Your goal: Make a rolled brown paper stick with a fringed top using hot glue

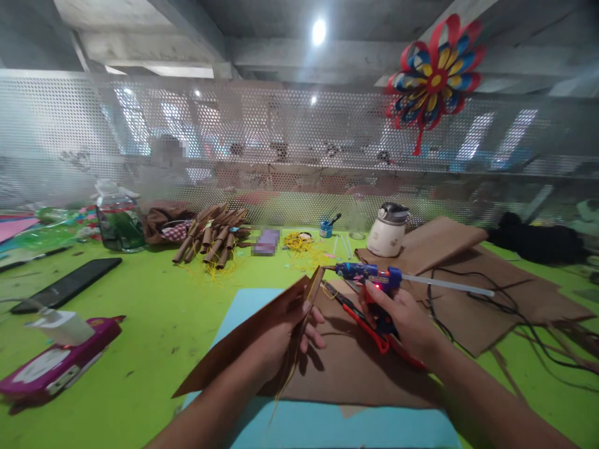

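My left hand (pixel 290 337) is closed on a folded piece of brown cardboard (pixel 248 333), tilted up off the work surface. A thin yellow string (pixel 292 368) runs along the cardboard's folded strip and hangs below it. In my right hand (pixel 402 315) is a blue hot glue gun (pixel 360 272), a red light glowing near the grip and a clear glue stick (pixel 449 284) sticking out behind. Its nozzle tip is at the top end of the strip; whether they touch I cannot tell. Beneath lie scissors with red handles (pixel 369 327) on a flat cardboard sheet (pixel 365 377).
A light blue board (pixel 397 427) lies under the cardboard on the green table (pixel 154 349). Rolled brown tubes (pixel 218 240), a white jug (pixel 387 234), and a small blue jar (pixel 326 229) stand farther back. On the left are a phone (pixel 70 287) and a purple power strip (pixel 60 362); a black cord (pixel 519 308) trails right.
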